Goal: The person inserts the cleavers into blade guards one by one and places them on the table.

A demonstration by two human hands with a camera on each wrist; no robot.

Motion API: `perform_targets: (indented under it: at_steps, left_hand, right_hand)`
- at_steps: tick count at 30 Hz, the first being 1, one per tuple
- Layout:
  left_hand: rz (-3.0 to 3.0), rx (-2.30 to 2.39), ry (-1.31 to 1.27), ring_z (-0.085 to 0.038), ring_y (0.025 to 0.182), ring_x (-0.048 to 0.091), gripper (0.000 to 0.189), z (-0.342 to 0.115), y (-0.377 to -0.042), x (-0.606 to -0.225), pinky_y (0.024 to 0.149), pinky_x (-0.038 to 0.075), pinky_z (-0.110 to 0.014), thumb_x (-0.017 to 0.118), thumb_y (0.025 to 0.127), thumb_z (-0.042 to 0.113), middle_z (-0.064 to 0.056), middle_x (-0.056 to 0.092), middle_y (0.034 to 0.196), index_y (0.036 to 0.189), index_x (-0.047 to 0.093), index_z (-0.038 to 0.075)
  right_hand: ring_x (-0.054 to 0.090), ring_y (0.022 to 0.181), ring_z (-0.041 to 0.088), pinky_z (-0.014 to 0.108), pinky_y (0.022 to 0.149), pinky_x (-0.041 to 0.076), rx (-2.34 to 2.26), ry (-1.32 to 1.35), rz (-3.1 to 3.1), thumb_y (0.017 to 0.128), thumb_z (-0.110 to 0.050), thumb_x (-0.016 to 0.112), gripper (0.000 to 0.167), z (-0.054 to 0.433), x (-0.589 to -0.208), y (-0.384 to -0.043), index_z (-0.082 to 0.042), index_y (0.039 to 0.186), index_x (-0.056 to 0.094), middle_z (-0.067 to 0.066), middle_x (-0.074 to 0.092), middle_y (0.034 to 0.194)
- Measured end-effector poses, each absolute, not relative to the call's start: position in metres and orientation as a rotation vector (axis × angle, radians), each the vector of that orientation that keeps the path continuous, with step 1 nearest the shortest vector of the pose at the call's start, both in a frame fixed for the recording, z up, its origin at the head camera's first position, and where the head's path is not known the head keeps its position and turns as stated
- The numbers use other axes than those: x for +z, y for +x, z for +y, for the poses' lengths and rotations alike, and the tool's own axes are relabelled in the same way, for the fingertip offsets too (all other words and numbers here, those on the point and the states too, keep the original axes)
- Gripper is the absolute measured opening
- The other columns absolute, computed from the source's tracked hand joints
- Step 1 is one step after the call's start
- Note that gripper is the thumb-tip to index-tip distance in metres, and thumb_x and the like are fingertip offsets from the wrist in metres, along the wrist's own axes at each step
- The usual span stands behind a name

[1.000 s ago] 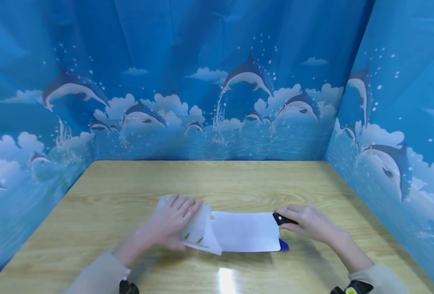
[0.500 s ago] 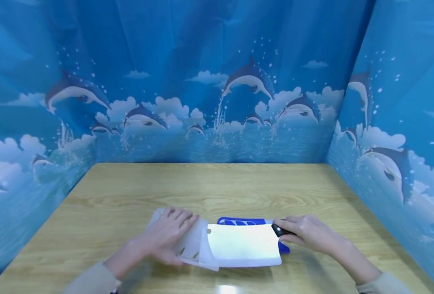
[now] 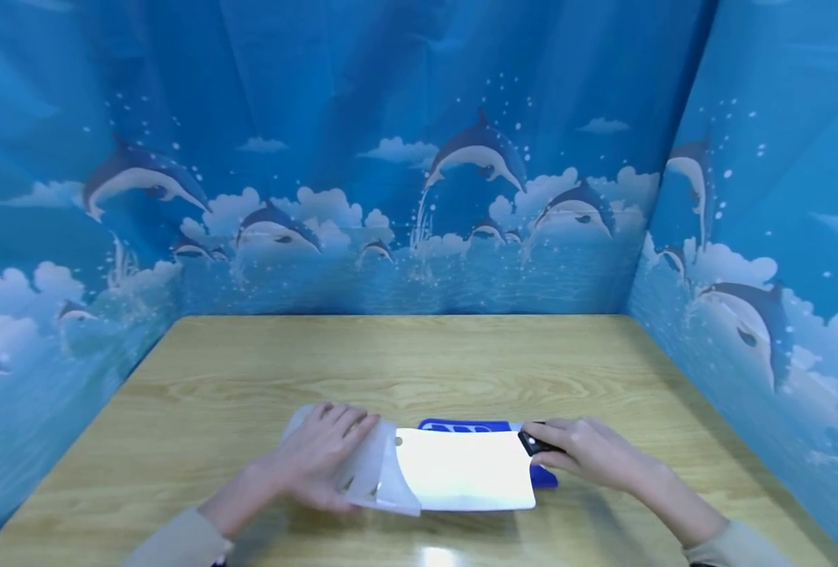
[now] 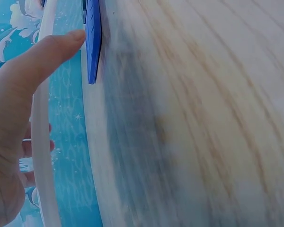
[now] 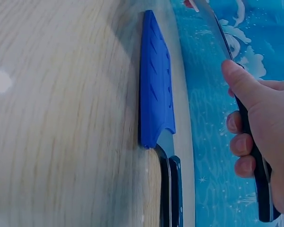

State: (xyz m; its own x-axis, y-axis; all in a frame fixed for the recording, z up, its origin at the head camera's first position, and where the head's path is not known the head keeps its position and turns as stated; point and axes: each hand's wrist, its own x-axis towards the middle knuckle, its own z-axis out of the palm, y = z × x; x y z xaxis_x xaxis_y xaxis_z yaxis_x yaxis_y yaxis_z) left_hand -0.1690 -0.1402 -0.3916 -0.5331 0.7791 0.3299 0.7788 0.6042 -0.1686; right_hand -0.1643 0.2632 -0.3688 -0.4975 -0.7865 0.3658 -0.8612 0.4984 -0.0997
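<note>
My left hand [image 3: 323,457] holds a translucent white blade cover [image 3: 383,472], its thumb on the near side and the other fingers over the far side. In the left wrist view the cover [image 4: 41,137] appears edge-on. With my right hand [image 3: 592,453] I grip the black handle [image 5: 255,156] of a cleaver [image 3: 465,472]. Raised off the table, its wide shiny blade points left, and the holed end meets the cover's mouth; how far it goes inside, I cannot tell. Below lies a knife in a blue sheath [image 5: 156,80], partly hidden by the blade in the head view.
The wooden table [image 3: 249,354] carries the sheathed knife, whose dark handle [image 5: 165,189] shows in the right wrist view. Blue dolphin-print curtains [image 3: 355,157] stand along its back and sides. A light reflection shines near the front edge.
Both hands have come nearer to me with the cleaver and cover, so more of the blue sheath shows behind the blade. The cleaver has lately shifted slightly left.
</note>
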Motion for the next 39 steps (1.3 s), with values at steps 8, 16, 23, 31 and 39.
perform_targets:
  at_steps: [8, 16, 23, 31, 39]
  left_hand:
    - [-2.576, -0.044, -1.274, -0.023, 0.11, 0.046, 0.107, -0.133, -0.167, -0.389, 0.091, 0.038, -0.046, 0.063, 0.058, 0.076, -0.008, 0.049, 0.123, 0.136, 0.04, 0.006]
    - [-2.61, -0.086, -1.27, -0.021, 0.109, 0.046, 0.11, -0.121, -0.166, -0.397, 0.089, 0.038, -0.044, 0.064, 0.056, 0.076, -0.006, 0.049, 0.123, 0.136, 0.04, 0.005]
    - [-2.565, -0.024, -1.226, -0.022, 0.108, 0.047, 0.109, -0.1, -0.168, -0.393, 0.086, 0.039, -0.044, 0.063, 0.054, 0.077, -0.007, 0.05, 0.12, 0.135, 0.041, 0.006]
    - [-2.557, 0.085, -1.18, -0.022, 0.106, 0.047, 0.108, -0.083, -0.169, -0.387, 0.084, 0.04, -0.041, 0.063, 0.055, 0.076, -0.007, 0.052, 0.119, 0.134, 0.042, 0.006]
    - [-2.557, 0.097, -1.171, -0.022, 0.107, 0.046, 0.107, -0.083, -0.17, -0.39, 0.086, 0.039, -0.042, 0.062, 0.056, 0.076, -0.007, 0.051, 0.119, 0.134, 0.041, 0.006]
  right_hand:
    - [0.057, 0.066, 0.001, 0.017, 0.055, 0.047, 0.405, 1.375, -2.594, 0.09, -0.026, 0.06, 0.04, 0.249, -0.37, -0.167, 0.003, 0.116, 0.062, 0.008, 0.068, 0.092]
    - [0.065, 0.077, 0.014, 0.027, 0.063, 0.053, 0.373, 1.335, -2.651, 0.092, -0.033, 0.054, 0.045, 0.224, -0.382, -0.17, 0.002, 0.119, 0.061, 0.009, 0.068, 0.096]
    - [0.065, 0.079, 0.016, 0.027, 0.066, 0.053, 0.345, 1.276, -2.611, 0.092, -0.036, 0.054, 0.043, 0.202, -0.384, -0.175, -0.002, 0.119, 0.061, 0.008, 0.068, 0.097]
    - [0.059, 0.067, 0.006, 0.021, 0.056, 0.049, 0.36, 1.225, -2.597, 0.091, -0.036, 0.056, 0.038, 0.186, -0.386, -0.18, -0.008, 0.115, 0.062, 0.001, 0.066, 0.087]
    - [0.062, 0.072, 0.007, 0.021, 0.057, 0.05, 0.39, 1.197, -2.554, 0.087, -0.036, 0.062, 0.037, 0.187, -0.391, -0.183, -0.01, 0.113, 0.065, 0.0, 0.068, 0.089]
